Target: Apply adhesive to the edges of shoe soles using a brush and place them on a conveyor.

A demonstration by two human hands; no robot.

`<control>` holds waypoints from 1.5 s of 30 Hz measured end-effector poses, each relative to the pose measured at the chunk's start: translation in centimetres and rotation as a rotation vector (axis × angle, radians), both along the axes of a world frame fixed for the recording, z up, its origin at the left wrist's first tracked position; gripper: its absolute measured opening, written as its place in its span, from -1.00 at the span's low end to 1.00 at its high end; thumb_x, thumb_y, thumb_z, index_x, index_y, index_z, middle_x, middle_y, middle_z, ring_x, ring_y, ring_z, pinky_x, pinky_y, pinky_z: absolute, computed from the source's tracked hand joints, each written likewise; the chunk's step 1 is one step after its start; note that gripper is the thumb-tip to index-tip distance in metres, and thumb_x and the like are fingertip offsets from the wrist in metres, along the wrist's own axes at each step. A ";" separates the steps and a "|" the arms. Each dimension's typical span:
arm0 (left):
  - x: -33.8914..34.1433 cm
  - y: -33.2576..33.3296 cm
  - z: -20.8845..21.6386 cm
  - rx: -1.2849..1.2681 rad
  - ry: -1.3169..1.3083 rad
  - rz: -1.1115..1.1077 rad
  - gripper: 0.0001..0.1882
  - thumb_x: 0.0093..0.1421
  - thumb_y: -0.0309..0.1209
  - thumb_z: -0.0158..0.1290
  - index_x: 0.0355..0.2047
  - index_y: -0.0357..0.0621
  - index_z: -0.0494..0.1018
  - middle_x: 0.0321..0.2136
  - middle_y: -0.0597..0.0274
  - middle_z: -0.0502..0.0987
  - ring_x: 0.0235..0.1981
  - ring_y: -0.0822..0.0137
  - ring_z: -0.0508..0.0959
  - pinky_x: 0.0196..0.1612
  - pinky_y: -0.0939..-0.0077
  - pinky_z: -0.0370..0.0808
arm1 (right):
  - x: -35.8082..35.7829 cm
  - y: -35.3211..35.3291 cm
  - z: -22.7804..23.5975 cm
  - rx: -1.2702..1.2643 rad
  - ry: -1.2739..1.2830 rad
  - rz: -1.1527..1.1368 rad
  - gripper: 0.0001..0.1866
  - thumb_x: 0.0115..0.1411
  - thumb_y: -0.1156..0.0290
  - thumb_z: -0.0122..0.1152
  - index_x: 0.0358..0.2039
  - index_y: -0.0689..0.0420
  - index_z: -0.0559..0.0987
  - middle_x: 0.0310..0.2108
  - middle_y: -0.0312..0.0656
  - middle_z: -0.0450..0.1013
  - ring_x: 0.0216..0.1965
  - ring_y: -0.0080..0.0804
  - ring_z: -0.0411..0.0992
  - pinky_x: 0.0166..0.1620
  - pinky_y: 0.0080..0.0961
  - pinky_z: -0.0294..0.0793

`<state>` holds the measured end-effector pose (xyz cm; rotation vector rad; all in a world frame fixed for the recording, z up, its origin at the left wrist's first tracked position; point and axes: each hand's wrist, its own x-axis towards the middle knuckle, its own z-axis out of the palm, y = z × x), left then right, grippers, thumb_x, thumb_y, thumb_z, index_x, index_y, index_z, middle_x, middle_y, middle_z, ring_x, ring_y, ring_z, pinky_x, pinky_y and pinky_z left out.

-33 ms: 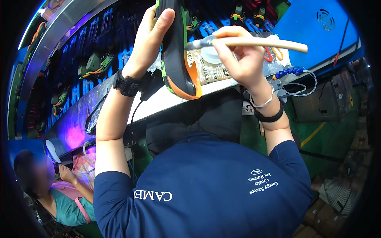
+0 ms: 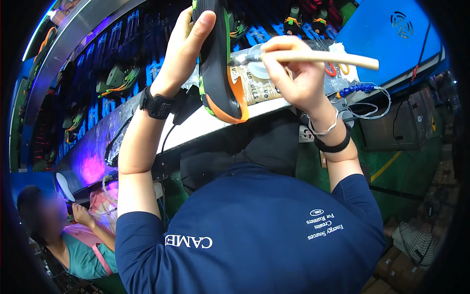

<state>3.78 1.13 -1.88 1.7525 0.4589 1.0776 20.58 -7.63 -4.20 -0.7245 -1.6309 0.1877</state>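
Observation:
My left hand (image 2: 188, 44) grips a long black shoe sole (image 2: 215, 73), with green along its edges and orange at the lower end. The sole stands nearly upright in the picture, its top cut off by the upper edge. In my right hand (image 2: 298, 73) is a brush with a pale wooden handle (image 2: 347, 59). Its dark bristles (image 2: 238, 61) point left and reach the sole's right side; whether they touch it is hard to tell. Behind the brush sits a round whitish dish (image 2: 259, 67), partly covered by my fingers.
Brown printed paper (image 2: 252, 90) lies on the white bench edge (image 2: 188, 128). A conveyor beyond carries shoe parts (image 2: 117, 81) on blue racks (image 2: 93, 115). To the right are a blue machine (image 2: 387, 39) and a blue jointed hose (image 2: 356, 88). Another person (image 2: 83, 245) works at lower left.
The brush and my right hand have shifted very slightly, the bristles a little lower along the sole. My left hand and the sole stay in place.

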 end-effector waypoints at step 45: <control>0.2 -2.4 -0.5 -0.173 0.124 -0.034 -0.34 0.02 0.01 -0.06 -0.04 -0.21 0.08 -0.33 0.13 0.39 -0.33 0.44 0.42 -0.35 0.66 0.36 | 1.4 1.5 2.9 -0.006 -0.019 -0.273 -0.91 -0.04 0.65 0.09 -0.45 0.32 0.44 -0.60 -0.30 0.37 -0.57 -0.73 0.31 -0.54 -0.85 0.27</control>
